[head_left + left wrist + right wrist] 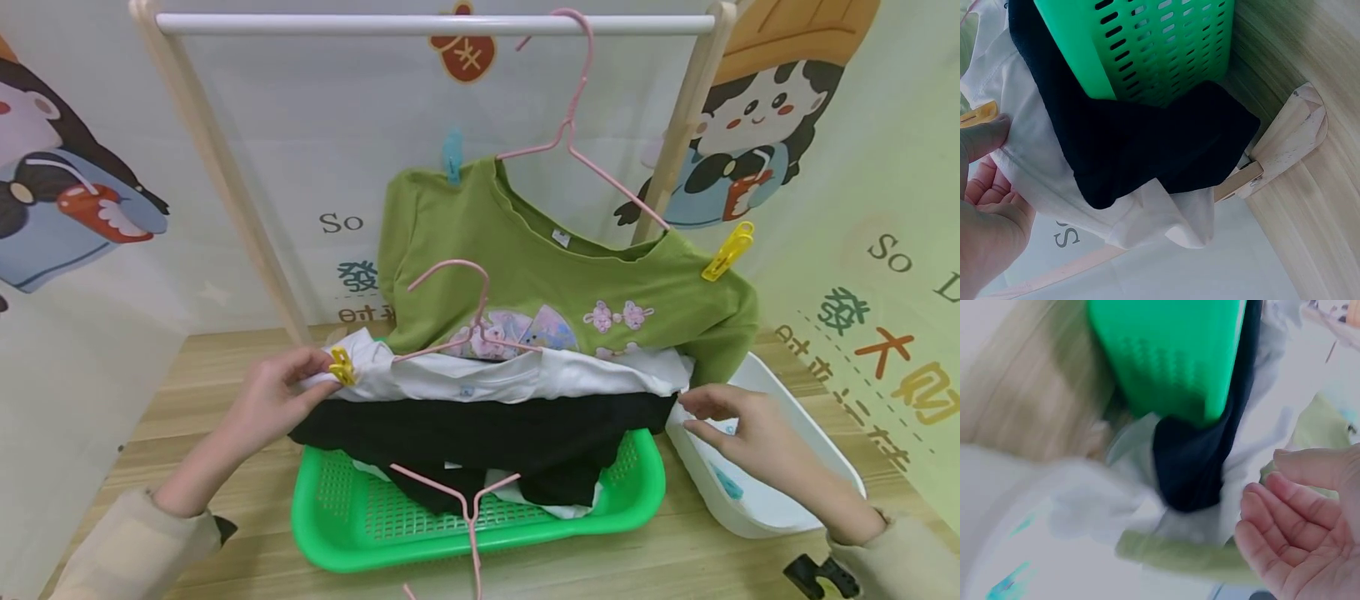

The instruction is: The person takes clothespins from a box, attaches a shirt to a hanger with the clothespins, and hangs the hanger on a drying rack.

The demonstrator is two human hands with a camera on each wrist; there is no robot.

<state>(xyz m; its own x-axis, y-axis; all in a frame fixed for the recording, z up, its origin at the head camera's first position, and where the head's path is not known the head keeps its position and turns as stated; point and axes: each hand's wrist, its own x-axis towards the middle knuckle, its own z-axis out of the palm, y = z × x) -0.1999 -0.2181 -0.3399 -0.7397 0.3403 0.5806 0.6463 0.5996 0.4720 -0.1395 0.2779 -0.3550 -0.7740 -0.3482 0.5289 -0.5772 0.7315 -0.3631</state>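
Evidently the white shirt (600, 371) is a light, limp thing: it lies draped across a black garment (480, 429) over the green basket (360, 560), in front of a green shirt (450, 250), with a pink hanger (480, 312) at its neckline. The left hand (288, 392) pinches the yellow clip (342, 367) on the shirt's shoulder between thumb and finger, its other fingers half bent beside the cloth. The right hand (738, 421) is loosely curled just beside the shirt's far end, thumb and fingertips parted, with nothing seen in its hold; whether a fingertip brushes the cloth cannot be told. Such fabric should fold and sag wherever it is not supported, so a loose sleeve end would give poor control, and a pull there might drag the neckline off the hanger's slim arm. A better hold would be high on the shoulder, pinching cloth and hanger arm together, since the thin hanger looks stiff enough to carry the garment's slight weight. The cloth itself seems neither fragile nor heavy, though it may slide easily along the smooth-looking hanger. The clip, small and springy by its look, is best squeezed at its tail ends, clear of the biting tips.
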